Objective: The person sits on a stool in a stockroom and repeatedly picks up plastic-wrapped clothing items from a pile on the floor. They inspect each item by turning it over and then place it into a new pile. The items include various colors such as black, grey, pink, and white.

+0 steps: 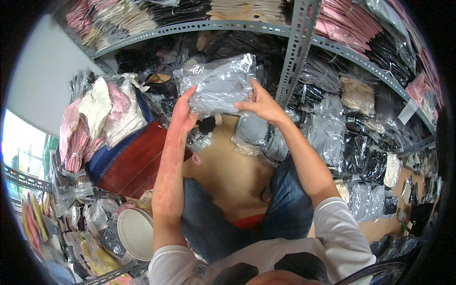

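Note:
Between my two hands I hold up a clear plastic bag of folded grey fabric point(216, 85), in front of the lower shelf. My left hand point(184, 110) grips its left lower corner, thumb on top. At the right edge, my right hand point(261, 103) pinches the bag between thumb and fingers. The undersides of both hands' grips are hidden. Below the bag, near my knees, another clear-wrapped grey packet point(251, 129) lies by the foot of the shelf.
Metal shelving with a perforated upright point(295, 52) holds bundled pink, black and cream items above. Wrapped packets point(327, 128) are stacked at right. To my left sit a dark red panel point(135, 159), white and pink cloths point(102, 111), and a round white lid point(135, 233).

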Demonstrator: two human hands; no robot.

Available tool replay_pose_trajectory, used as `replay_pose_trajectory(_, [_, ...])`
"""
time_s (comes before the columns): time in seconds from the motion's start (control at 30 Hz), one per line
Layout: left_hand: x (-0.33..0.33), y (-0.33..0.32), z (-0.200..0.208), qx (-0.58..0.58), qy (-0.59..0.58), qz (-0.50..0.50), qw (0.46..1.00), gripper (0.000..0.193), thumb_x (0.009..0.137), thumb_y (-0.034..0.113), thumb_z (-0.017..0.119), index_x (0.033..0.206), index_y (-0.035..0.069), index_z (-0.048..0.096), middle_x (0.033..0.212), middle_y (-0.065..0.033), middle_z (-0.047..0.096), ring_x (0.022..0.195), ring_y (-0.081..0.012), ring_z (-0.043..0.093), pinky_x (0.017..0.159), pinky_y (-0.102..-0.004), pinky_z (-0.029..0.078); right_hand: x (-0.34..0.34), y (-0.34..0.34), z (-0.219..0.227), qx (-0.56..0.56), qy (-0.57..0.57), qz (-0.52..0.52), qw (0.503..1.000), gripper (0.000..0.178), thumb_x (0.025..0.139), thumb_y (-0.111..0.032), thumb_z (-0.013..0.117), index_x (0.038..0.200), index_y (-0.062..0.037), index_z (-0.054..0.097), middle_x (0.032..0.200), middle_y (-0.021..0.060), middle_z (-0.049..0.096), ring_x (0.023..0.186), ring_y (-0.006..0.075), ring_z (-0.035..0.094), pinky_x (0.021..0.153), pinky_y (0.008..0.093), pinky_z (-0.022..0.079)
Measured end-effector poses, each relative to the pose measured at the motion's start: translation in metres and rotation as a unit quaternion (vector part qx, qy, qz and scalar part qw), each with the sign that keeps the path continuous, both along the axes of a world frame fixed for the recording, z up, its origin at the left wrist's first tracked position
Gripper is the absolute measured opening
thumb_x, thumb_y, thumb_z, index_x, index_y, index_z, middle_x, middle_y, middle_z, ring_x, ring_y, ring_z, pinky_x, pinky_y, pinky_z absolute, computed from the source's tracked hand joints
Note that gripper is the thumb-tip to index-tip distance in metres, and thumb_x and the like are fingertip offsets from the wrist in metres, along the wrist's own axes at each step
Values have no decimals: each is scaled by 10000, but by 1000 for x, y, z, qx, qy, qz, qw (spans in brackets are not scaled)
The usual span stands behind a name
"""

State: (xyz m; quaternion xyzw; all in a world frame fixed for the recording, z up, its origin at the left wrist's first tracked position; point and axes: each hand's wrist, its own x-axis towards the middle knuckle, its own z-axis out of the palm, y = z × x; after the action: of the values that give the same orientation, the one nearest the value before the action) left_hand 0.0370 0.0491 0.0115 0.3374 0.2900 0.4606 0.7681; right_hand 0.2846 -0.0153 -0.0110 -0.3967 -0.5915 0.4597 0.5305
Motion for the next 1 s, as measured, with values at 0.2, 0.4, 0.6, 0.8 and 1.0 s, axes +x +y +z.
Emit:
replay_pose_trajectory(0.2, [22, 4, -7, 8, 1, 94, 996, 462, 983, 289, 582, 1311, -26, 505, 1247, -156, 611, 1116, -288, 609, 982, -428, 489, 1, -10, 18, 33, -38, -73, 996, 852, 778, -241, 825, 1432, 40, 356, 1330, 153, 540, 1119, 210, 584, 981, 349, 457])
replay_pose_trajectory(0.4, [40, -5, 8, 186, 100, 77, 974, 468, 923, 200, 695, 1313, 2, 527, 1258, -104, 608, 1123, -217, 594, 977, -380, 474, 11, -10, 27, -46, 137, -105, 984, 565, 802, -287, 814, 1233, 5, 593, 1188, 127, 654, 1107, 204, 602, 980, 350, 454])
replay_pose_trajectory(0.6, [50, -3, 2, 190, 127, 105, 968, 480, 957, 314, 648, 1285, -21, 545, 1237, -126, 617, 1110, -207, 597, 956, -359, 484, 25, -2, 18, -101, 115, -89, 984, 527, 777, -199, 832, 1201, 19, 607, 1152, 111, 672, 1030, 194, 635, 936, 337, 481])
replay_pose_trajectory(0.8, [39, -4, 6, 90, 116, 111, 983, 568, 995, 451, 533, 1314, -19, 520, 1270, -157, 600, 1141, -246, 597, 979, -383, 484, 17, -5, 11, -62, 124, -36, 990, 584, 778, -161, 830, 1269, -1, 558, 1198, 105, 650, 1078, 187, 613, 973, 343, 463])
replay_pose_trajectory(1.0, [43, -14, -3, 75, -51, -1, 996, 626, 1007, 488, 472, 1407, 10, 413, 1380, -135, 532, 1224, -287, 547, 1054, -465, 432, 5, 4, 1, -67, 217, -105, 968, 566, 790, -123, 816, 1270, -3, 541, 1186, 98, 649, 1091, 189, 606, 971, 346, 468])
